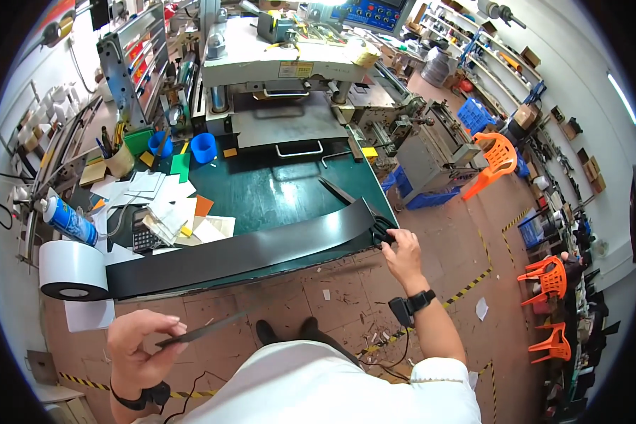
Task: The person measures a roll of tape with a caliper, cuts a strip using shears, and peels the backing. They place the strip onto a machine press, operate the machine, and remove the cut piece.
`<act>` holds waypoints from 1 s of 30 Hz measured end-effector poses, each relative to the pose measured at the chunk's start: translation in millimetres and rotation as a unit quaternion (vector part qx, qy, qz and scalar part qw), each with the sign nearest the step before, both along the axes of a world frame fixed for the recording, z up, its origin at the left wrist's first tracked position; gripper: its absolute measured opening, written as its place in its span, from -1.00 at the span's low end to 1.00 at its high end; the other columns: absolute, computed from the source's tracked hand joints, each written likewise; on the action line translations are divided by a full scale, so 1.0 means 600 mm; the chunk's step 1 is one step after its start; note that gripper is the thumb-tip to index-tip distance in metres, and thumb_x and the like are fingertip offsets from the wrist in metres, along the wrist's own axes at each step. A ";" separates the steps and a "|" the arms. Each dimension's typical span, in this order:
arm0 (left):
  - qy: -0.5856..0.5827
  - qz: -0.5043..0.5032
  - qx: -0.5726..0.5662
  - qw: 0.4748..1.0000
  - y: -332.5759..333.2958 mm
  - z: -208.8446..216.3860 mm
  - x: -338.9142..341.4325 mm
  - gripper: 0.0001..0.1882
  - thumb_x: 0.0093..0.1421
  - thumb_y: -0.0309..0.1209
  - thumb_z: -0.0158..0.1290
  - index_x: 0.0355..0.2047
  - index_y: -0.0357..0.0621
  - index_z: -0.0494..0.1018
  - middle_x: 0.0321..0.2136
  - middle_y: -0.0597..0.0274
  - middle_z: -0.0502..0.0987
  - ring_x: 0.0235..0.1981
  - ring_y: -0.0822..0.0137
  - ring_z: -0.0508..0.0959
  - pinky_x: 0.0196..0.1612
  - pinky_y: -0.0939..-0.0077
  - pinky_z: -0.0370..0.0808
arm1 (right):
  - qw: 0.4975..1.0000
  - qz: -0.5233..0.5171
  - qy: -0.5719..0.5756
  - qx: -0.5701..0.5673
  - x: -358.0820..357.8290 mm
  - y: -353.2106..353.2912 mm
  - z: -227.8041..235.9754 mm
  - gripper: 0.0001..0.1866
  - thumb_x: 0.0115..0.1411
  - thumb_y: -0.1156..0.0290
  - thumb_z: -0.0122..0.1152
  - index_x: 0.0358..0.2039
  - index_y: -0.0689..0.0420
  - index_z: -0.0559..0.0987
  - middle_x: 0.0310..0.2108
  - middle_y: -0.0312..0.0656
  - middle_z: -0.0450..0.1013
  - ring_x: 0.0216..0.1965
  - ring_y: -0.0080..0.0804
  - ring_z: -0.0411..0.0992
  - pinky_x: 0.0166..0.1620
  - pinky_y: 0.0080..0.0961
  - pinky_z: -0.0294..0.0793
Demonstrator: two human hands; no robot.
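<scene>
My left hand (145, 346) pinches a thin dark strip (208, 327) between thumb and fingers, in front of the table and seen nearly edge-on. At the table's right front corner, my right hand (404, 258) has its fingers curled at the black handles of a pair of scissors (383, 230). The scissor blades point away to the far left on the green top. A long, wide black band (240, 254) runs along the front edge from a white-faced roll (71, 265) at the left. Its right end lies against the scissors and hides part of them.
A press with a metal plate (286, 127) stands at the table's back. Paper scraps (169, 205), a calculator (145, 240), blue cups (203, 147) and a spray can (71, 219) crowd the left. An orange chair (498, 159) stands right; offcuts litter the floor.
</scene>
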State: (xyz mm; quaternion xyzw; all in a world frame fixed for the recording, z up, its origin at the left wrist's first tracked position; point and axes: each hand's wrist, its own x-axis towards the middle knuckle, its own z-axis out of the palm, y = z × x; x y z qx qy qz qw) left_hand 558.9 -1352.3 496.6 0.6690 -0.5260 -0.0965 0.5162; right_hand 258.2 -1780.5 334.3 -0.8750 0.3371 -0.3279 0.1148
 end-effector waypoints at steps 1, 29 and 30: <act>-0.017 -0.025 -0.008 1.000 -0.002 0.006 0.003 -0.65 -0.04 -0.68 0.28 -0.18 -0.29 0.55 -0.43 0.12 0.63 -0.38 0.32 0.68 -0.28 0.56 0.59 | 0.998 -0.012 0.045 -0.045 0.001 -0.016 0.000 -0.73 0.11 0.35 0.33 -0.19 0.20 0.62 -0.31 -0.05 0.55 -0.24 -0.08 0.49 -0.14 -0.25 0.51; 0.315 0.210 -0.068 0.923 -0.134 -0.061 -0.012 -0.83 0.12 -0.52 0.29 -0.30 -0.22 0.53 -0.42 0.40 0.53 -0.41 0.61 0.43 -0.28 0.75 0.34 | 0.658 0.355 -0.124 0.652 0.035 -0.058 0.183 -0.75 0.25 0.38 0.33 -0.17 0.30 0.61 -0.34 -0.11 0.61 -0.28 -0.38 0.59 -0.29 -0.50 0.60; 0.318 0.220 -0.072 0.919 -0.137 -0.060 -0.011 -0.83 0.13 -0.52 0.28 -0.30 -0.22 0.53 -0.41 0.41 0.52 -0.40 0.62 0.43 -0.25 0.75 0.34 | 0.654 0.340 -0.140 0.661 0.034 -0.041 0.190 -0.76 0.24 0.40 0.34 -0.17 0.30 0.61 -0.35 -0.13 0.61 -0.28 -0.40 0.59 -0.31 -0.52 0.60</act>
